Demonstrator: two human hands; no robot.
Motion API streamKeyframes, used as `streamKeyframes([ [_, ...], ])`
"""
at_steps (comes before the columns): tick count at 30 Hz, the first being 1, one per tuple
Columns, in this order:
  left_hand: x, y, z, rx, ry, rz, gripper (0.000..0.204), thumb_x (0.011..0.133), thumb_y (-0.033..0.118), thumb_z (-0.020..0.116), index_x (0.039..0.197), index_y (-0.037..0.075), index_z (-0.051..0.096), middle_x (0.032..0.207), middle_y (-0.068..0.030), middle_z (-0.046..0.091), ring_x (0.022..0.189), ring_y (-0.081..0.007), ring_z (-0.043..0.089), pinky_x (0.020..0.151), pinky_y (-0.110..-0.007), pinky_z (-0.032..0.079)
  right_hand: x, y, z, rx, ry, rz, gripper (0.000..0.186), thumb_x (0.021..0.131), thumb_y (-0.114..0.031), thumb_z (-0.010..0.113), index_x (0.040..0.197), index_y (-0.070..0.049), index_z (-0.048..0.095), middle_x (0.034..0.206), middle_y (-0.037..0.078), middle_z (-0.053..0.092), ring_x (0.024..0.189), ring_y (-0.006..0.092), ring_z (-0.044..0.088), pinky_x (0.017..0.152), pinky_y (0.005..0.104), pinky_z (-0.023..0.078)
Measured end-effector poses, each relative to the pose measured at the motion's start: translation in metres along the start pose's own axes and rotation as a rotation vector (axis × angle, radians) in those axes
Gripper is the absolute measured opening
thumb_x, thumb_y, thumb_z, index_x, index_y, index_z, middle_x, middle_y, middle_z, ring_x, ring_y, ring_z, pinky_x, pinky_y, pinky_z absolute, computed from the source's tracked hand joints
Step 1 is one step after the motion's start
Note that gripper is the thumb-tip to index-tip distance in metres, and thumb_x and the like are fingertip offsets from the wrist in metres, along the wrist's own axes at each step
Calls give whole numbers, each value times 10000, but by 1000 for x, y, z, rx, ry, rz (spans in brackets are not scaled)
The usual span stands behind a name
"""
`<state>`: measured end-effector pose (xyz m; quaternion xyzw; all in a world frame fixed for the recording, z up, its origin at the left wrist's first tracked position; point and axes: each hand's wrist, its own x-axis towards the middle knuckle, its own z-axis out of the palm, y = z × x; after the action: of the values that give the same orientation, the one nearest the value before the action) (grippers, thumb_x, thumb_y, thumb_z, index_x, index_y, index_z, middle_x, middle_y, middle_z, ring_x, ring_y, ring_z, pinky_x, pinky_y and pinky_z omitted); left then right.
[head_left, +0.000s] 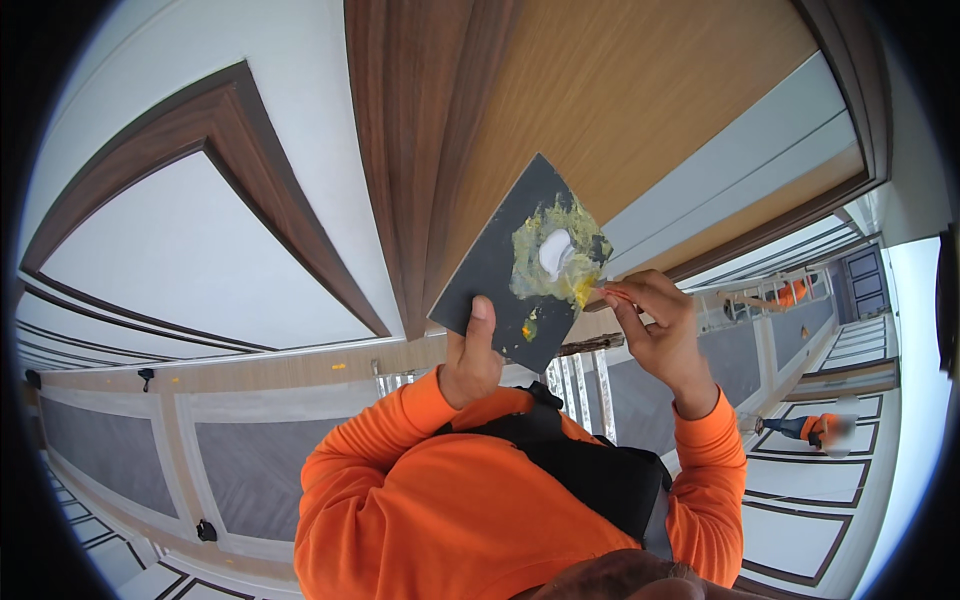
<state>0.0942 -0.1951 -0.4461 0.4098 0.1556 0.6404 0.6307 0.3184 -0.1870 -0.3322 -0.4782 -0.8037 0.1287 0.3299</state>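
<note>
My left hand (474, 358) grips the lower left edge of a flat dark grey board (490, 240), with the thumb lying on its face. A dab of white paste (556, 254) sits on the board, amid smeared greenish-yellow residue. Brighter yellow marks lie at the right edge and lower down. My right hand (660, 325) is closed in a pinch beside the board's right edge, close to the yellow smear. A small reddish tip shows at its fingertips, but its kind is too small to tell.
Ahead stands a wood-grain panel (640, 80) with dark brown trim (410, 130). White wall with framed moulding (220, 110) is at left. Silver ladder rungs (585, 385) show below the board. On the right are a person in orange (815, 430) and, farther off, a ladder (750, 300).
</note>
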Motion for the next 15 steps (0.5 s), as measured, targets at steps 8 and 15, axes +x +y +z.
streamKeyframes([
  [8, -2, -4, 5, 91, 211, -37, 538, 1119, 392, 258, 1295, -47, 515, 1141, -140, 665, 1009, -197, 667, 870, -315, 548, -6, 10, -9, -503, 191, -585, 400, 677, 100, 750, 1059, -20, 738, 1032, 87, 665, 853, 263, 637, 703, 350, 562],
  [15, -4, -31, -14, 806, 171, 433, 451, 1129, 282, 291, 1312, -78, 492, 1187, -169, 643, 1014, -206, 668, 871, -309, 552, 13, -4, -33, -489, 388, -641, 445, 636, 145, 737, 1048, -24, 729, 977, 103, 682, 865, 289, 655, 721, 354, 575],
])
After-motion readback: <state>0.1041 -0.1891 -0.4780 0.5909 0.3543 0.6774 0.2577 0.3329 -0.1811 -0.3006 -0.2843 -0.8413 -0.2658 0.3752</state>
